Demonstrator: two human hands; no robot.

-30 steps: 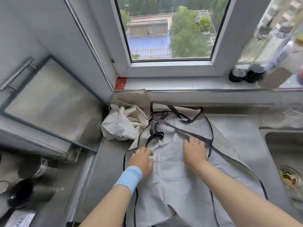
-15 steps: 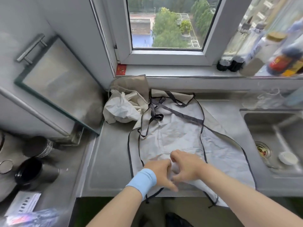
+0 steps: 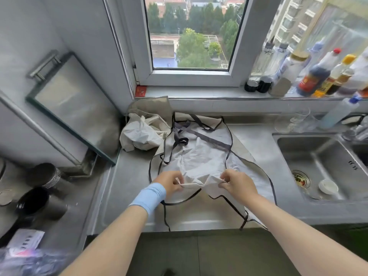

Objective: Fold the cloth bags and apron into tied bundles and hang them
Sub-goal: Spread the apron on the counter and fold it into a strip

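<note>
A pale grey apron [image 3: 201, 156] with dark trim and dark straps lies spread on the steel counter [image 3: 127, 184], its lower part hanging over the front edge. My left hand [image 3: 171, 183], with a blue wristband, pinches the apron's near fold on the left. My right hand [image 3: 238, 183] pinches the same fold on the right, and the cloth is lifted and bunched between them. Crumpled beige cloth bags [image 3: 145, 129] sit in the back corner, just left of the apron's top.
A steel sink [image 3: 318, 166] with a small white dish lies to the right. Bottles [image 3: 318, 74] line the windowsill. A glass-fronted cabinet door [image 3: 73, 108] leans at the left, with dark cups [image 3: 33, 202] below it. A drinking glass [image 3: 292, 120] stands behind the sink.
Both hands slid from the apron's middle down to its near part, came together, then moved apart holding a fold of cloth. The view tilted up.
</note>
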